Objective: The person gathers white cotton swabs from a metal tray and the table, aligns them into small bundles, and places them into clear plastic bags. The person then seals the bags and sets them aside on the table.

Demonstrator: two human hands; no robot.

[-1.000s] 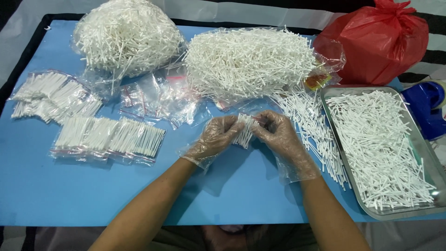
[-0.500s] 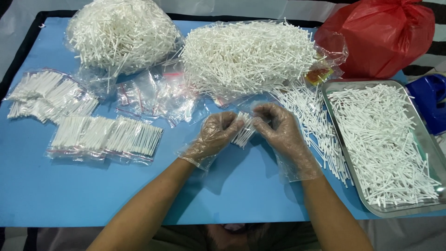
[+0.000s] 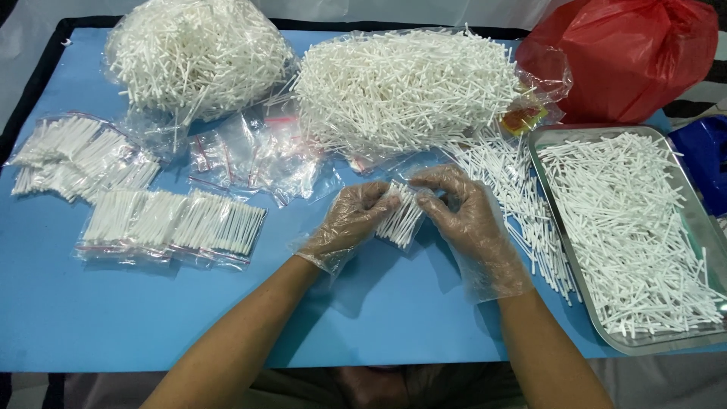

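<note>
Fingers [image 3: 372, 198] of the left hand [image 3: 350, 223] and those of the right hand [image 3: 463, 216] pinch a small clear bag of white sticks [image 3: 401, 216] from both sides, closed on its upper edge; both hands wear loose clear plastic gloves. Bag sits just above the blue worktop [image 3: 151, 318], near its middle, between the two hands.

Hard to make out: whether the bag's mouth is sealed or open, since the fingertips cover it. Glove film blurs the finger outlines. Forearms run off the bottom edge of the view.

Containers: metal tray [image 3: 547, 163] at right, holding a loose spread of white sticks, its far corner cut off by the frame. Two large clear bags, one at top left [image 3: 197, 57] and one at top centre [image 3: 401, 83], both heaped with the same sticks. Red plastic bag [image 3: 636, 57] at top right, contents not visible. Blue object [image 3: 704, 163] at the right edge, mostly cut off. Empty small zip bags [image 3: 254, 155] lie between the big heaps and the hands. Filled small bags [image 3: 170, 227] lie in a row at left, more filled packets [image 3: 76, 155] behind them. Loose sticks [image 3: 515, 197] are scattered just beside the tray.

Held bag: short, transparent, sticks packed roughly parallel and tilted.
</note>
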